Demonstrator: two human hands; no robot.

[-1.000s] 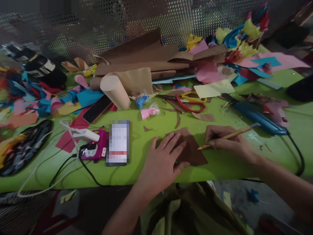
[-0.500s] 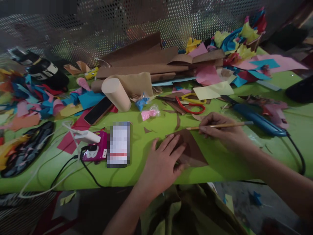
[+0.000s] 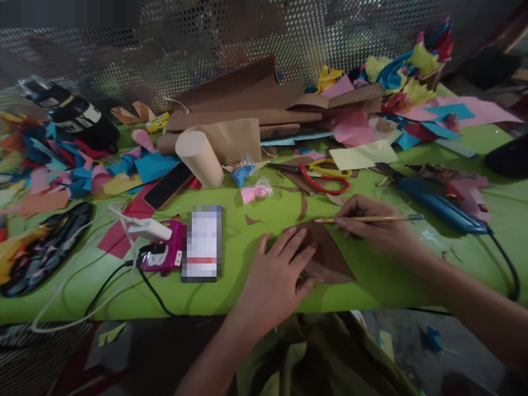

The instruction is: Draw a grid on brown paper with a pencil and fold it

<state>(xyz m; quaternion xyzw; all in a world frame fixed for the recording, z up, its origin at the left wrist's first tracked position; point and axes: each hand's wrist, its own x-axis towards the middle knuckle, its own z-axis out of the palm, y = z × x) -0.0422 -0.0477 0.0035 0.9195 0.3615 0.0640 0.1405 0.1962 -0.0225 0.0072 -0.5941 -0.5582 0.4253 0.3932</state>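
A piece of brown paper lies flat near the table's front edge. My left hand rests on its left part, fingers spread and palm down, covering that side. My right hand is closed around a pencil, which lies nearly level with its tip pointing left. That tip is at the paper's upper edge; whether it touches I cannot tell. Beyond the paper lie red-handled scissors and yellow-handled scissors. Small brown scraps are scattered between them and the paper.
Left of my hands are a lit phone, a magenta power adapter with cables, a dark phone and an upright cardboard tube. At right lie glue guns, one blue, one pink. Brown sheets are piled behind.
The pencil has tilted flatter, and its tip has come down slightly to the paper's upper edge. My left hand stays on the paper. The whole view has shifted a little.
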